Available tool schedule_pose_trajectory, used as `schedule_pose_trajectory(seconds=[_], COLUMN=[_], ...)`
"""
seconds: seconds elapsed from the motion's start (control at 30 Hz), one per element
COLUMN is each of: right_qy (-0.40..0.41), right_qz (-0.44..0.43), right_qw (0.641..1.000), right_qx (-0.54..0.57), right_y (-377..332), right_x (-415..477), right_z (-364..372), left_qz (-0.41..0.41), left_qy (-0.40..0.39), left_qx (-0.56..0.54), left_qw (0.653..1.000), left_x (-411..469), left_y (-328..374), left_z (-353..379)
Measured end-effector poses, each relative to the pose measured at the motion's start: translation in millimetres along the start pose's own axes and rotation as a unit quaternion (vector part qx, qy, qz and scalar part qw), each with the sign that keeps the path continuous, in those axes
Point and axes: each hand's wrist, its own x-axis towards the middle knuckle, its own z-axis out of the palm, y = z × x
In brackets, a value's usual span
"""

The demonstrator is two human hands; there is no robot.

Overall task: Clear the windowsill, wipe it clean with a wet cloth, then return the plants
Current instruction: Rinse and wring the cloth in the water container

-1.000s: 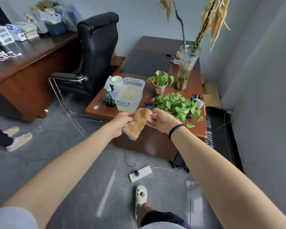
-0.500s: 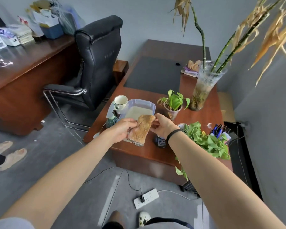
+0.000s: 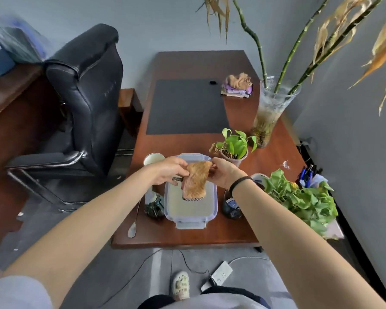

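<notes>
A reddish-brown wooden desk fills the middle of the view, with a black leather office chair standing just beside its left edge. A dark desk mat lies flat on the far half of the desk. At the right edge stands a tall glass vase holding bamboo stalks whose leaves are dry and yellow. Nearer, at the right front corner, a bushy pothos spreads its green leaves over the desk edge. A clear plastic container sits near the front edge, holding pale, cloudy liquid. Just beyond its far right corner is a small potted plant in a pale pot.

The tan cloth hangs upright over the container, its patterned hem lowest (whether that hem touches the liquid cannot be told). The left hand pinches the cloth's upper left corner with curled fingers, and the right hand, a black band on its wrist, pinches the upper right corner, so the top edge is held between them.

A dark jar stands just right of the container and a spray bottle just left. A paper cup sits by the far left corner, and a metal spoon lies near the front left edge
</notes>
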Motion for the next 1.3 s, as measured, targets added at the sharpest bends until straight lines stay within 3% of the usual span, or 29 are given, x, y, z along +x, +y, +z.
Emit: schedule_pose_trajectory(seconds=[0.1,0.3,0.47,0.63,0.83,1.0,1.1,1.13,1.2,1.3], right_qy=[0.022,0.063,0.07,0.152,0.169,0.11,0.017,-0.01,-0.038,-0.045], right_qz=[0.026,0.038,0.03,-0.088,-0.151,-0.184,-0.179,-0.174,-0.175,-0.177], right_qw=[0.999,0.997,0.996,0.959,0.935,0.916,0.907,0.902,0.898,0.906], right_qx=[0.005,0.021,-0.041,-0.221,-0.274,-0.339,-0.382,-0.394,-0.403,-0.382], right_y=[7.0,12.9,23.2,19.9,7.4,0.1,-6.1,-7.6,-11.5,-22.3], right_x=[7.6,20.7,31.1,41.4,42.3,34.1,25.4,21.8,17.2,13.7], right_z=[-1.2,-0.3,-5.8,-15.8,-16.4,-8.3,6.0,11.2,19.2,21.4], left_qz=[-0.012,-0.032,-0.096,-0.095,-0.049,-0.069,0.013,0.052,0.093,0.082], left_qy=[-0.004,-0.006,0.076,0.217,0.176,0.058,0.139,0.128,0.03,-0.076], left_qx=[0.032,-0.048,-0.042,-0.047,0.12,0.249,0.261,0.247,0.186,0.147], left_qw=[0.999,0.998,0.992,0.97,0.976,0.964,0.955,0.959,0.978,0.983], left_x=[16.6,31.7,36.5,41.7,37.3,32.3,37.2,36.5,33.2,28.4], left_y=[-2.5,-4.3,-4.7,-9.3,-8.3,2.1,9.3,13.0,18.8,18.5], left_z=[-14.7,-22.6,-19.2,-22.9,-18.0,-24.2,-30.4,-30.5,-28.2,-23.8])
